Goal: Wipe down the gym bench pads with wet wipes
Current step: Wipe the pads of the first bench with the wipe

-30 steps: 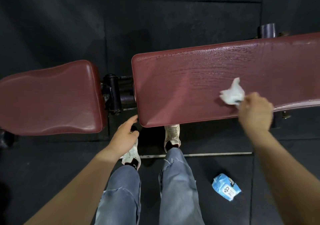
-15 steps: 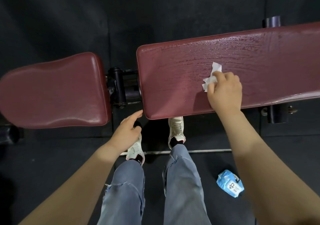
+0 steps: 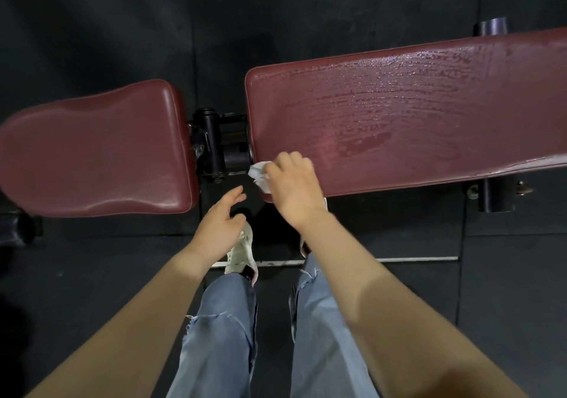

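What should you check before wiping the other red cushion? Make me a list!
1. Wipe held in right hand: ok.
2. Long pad looks wet with streaks: ok.
3. Short pad wiped yet: not ok, shows no streaks.
4. Left hand empty and off the pads: ok.
5. Wipe moist enough: cannot tell.
6. Spare wipes packet in view: not ok.

The long back pad (image 3: 414, 115) is dark red vinyl, smooth and glossy, its top beaded and streaked with wet film up to the far edge, while the seat pad (image 3: 92, 149) wears the same vinyl with a drier, softer sheen. The crumpled wipe (image 3: 259, 176) looks like thin white cloth-like paper. The hinge frame (image 3: 214, 142) is black painted metal, the floor (image 3: 306, 14) matt, grainy black rubber, the jeans (image 3: 221, 330) faded blue denim with frayed tears.
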